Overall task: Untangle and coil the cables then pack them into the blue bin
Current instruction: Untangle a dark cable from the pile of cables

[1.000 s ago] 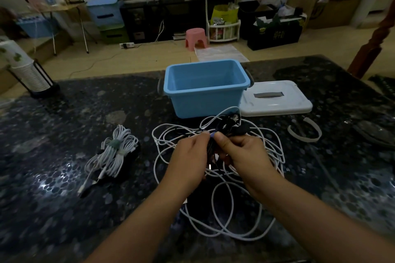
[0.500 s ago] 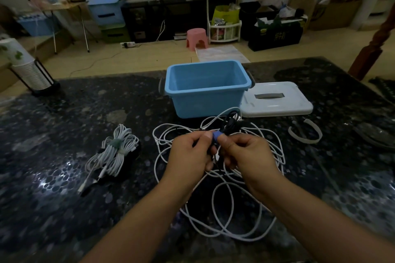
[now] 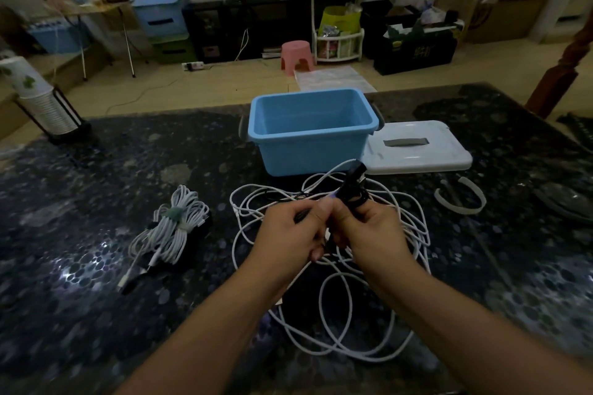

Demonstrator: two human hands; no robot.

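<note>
A tangle of white cable lies on the dark stone table in front of the blue bin, which stands open with nothing visible inside. Above the tangle, my left hand and my right hand meet, both pinching a black cable bundle that sticks up from my right fingers. A small blue tie shows between my fingertips. To the left lies a coiled white cable bound with a green tie.
The bin's white lid lies right of the bin. A white curved strap rests further right. A stack of paper cups in a black holder stands at the far left edge of the table.
The black bundle has risen and now points up toward the bin. My hands have closed in tighter together around it; the blue tie is mostly hidden now.
</note>
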